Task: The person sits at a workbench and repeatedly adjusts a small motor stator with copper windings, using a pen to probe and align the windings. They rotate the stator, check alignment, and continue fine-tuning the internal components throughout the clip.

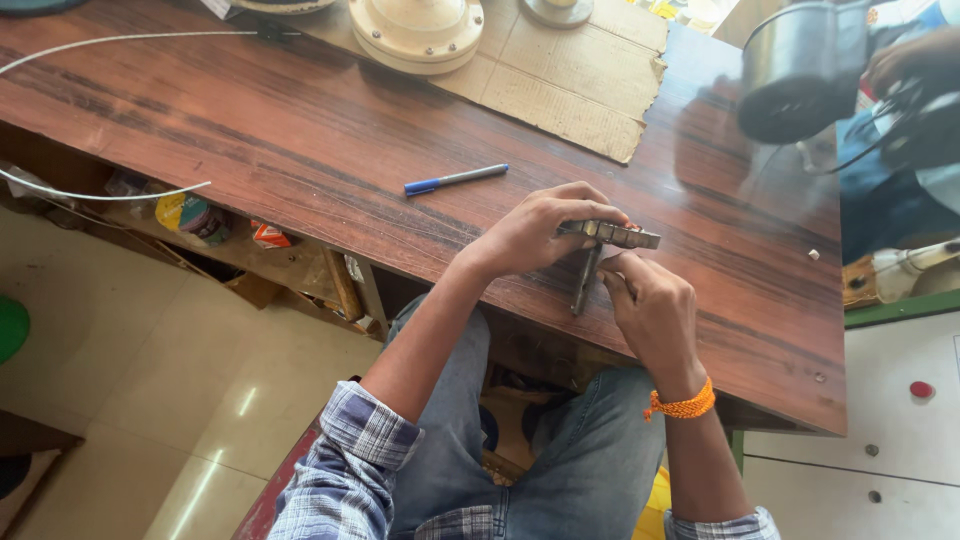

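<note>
The metal part [608, 234], a flat toothed plate on a dark shaft [586, 280], is sitting at the near table [300, 140] edge. Left hand [535, 232] is clamping the plate from the left; right hand [652, 310] is pinching at its right end and shaft. Work looks mid-way, part not released. 1 blue pen [456, 179] is lying far-left, cardboard [560, 90] beyond.

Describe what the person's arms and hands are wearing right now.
Both hands are bare, with no gloves or rings visible. The left hand extends from a forearm with a blue-and-white plaid sleeve rolled up near the elbow. The right hand has an orange thread band at the wrist, plaid cuff lower.
</note>
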